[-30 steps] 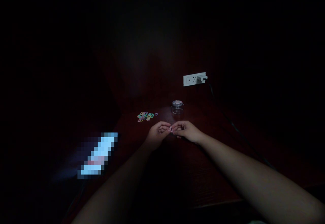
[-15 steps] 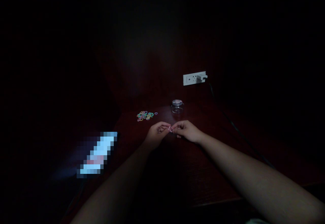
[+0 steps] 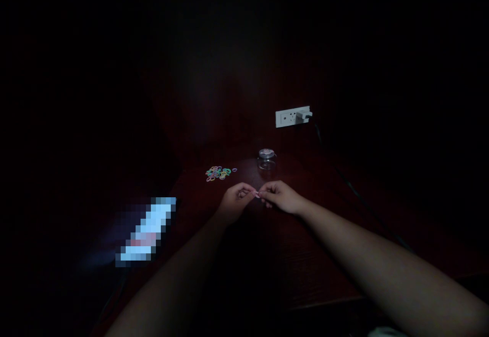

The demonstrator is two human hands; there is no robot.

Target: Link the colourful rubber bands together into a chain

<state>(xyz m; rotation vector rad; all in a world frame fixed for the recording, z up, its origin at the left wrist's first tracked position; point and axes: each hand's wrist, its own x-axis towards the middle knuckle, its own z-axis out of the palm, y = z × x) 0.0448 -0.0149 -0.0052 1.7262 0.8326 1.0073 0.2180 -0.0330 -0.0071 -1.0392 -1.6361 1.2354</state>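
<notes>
My left hand (image 3: pixel 236 202) and my right hand (image 3: pixel 280 197) meet over the dark red table (image 3: pixel 305 255). Between their fingertips is a small pink band (image 3: pixel 257 194), pinched from both sides and partly hidden by the fingers. Beyond my left hand lies a loose pile of thin coloured bands (image 3: pixel 217 174), with a single purple band (image 3: pixel 234 170) just to its right. A small clear jar (image 3: pixel 266 162) with a lid stands upright behind my right hand.
At the left, a bright pixelated screen (image 3: pixel 148 232) lies tilted. A white wall socket (image 3: pixel 292 117) with a plug in it is at the back right. From there a dark cable (image 3: pixel 353 189) runs down the right side. The surroundings are very dark.
The pink band looks narrower between my fingertips and less of its loop shows. Both hands stay in almost the same place.
</notes>
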